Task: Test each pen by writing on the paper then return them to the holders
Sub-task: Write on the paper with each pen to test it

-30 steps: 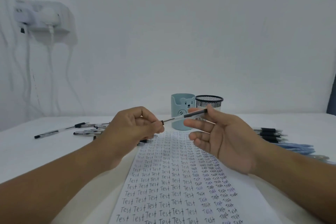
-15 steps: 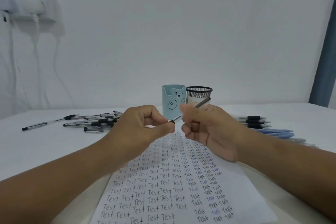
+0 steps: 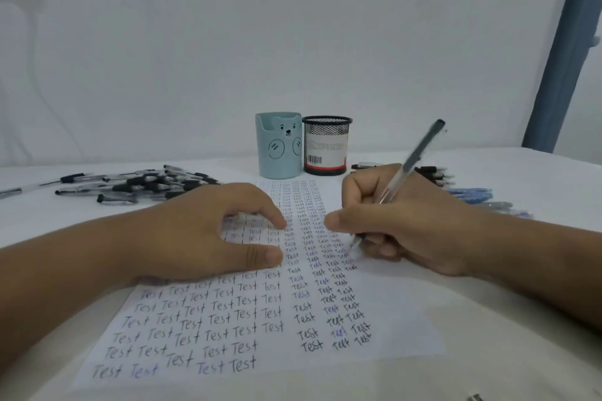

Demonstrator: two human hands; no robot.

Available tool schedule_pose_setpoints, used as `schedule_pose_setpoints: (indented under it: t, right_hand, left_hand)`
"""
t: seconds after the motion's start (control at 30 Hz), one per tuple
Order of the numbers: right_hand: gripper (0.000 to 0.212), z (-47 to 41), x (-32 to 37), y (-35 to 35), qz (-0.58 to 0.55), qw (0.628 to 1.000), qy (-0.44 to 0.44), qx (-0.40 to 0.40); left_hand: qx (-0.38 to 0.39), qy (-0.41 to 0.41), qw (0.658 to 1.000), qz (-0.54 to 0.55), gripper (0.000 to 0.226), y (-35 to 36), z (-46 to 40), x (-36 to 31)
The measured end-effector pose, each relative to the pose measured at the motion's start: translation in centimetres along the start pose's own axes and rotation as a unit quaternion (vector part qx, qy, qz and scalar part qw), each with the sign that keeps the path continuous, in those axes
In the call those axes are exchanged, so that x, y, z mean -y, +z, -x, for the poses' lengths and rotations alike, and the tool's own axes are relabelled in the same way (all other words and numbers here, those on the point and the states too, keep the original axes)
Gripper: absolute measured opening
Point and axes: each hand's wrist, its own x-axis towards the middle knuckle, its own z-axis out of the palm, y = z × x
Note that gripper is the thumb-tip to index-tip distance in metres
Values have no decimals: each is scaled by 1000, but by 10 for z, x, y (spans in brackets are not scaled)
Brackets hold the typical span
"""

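Paper (image 3: pixel 228 329) lies flat on the tabletop (image 3: pixel 488 319), nearly filled with columns of "Test". My right hand (image 3: pixel 404 225) has its fingers curled tight round the pen (image 3: pixel 411 161), tip down at the right-hand column, just beside the last word there. My left hand (image 3: pixel 208 231) rests on the paper with fingers relaxed and spread, holding nothing, pinning the sheet. Behind the paper stand the bear holder (image 3: pixel 278 145) and mesh holder (image 3: pixel 326 145), touching or nearly so. Loose pens (image 3: pixel 143 187) lie left of the paper, more pens (image 3: pixel 456 185) to its right. My worry is a smear: the right palm sits over written rows, and fresh ink could drag. If the left hand lifts, I judge the sheet may slide under the stroke.
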Motion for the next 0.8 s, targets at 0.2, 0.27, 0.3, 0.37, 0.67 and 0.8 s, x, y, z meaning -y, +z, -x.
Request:
schedule_pose_setpoints:
  t: [0.2,0.27,0.3,0.37,0.67,0.8]
  right_hand:
    - [39,7,5,6,100,994,-47,-14]
    - [43,6,4,5,155,986,-50,-31]
    - [43,5,2,5,169,984,-47,-31]
    - [43,5,2,5,185,982,-29,-29]
    - [40,6,7,9,226,974,0,-18]
    - [40,6,6,9,234,972,-2,-16]
  left_hand:
    - [3,-12,1000,-10,52,-2,-1,0]
    - [3,-18,1000,-4,51,-1,-1,0]
    - [4,-19,1000,-5,50,-2,-1,0]
    - [7,-18,1000,-9,51,-2,-2,1]
    - [17,-34,999,-18,71,-3,-3,4]
    - [16,-35,999,-12,70,-3,-2,3]
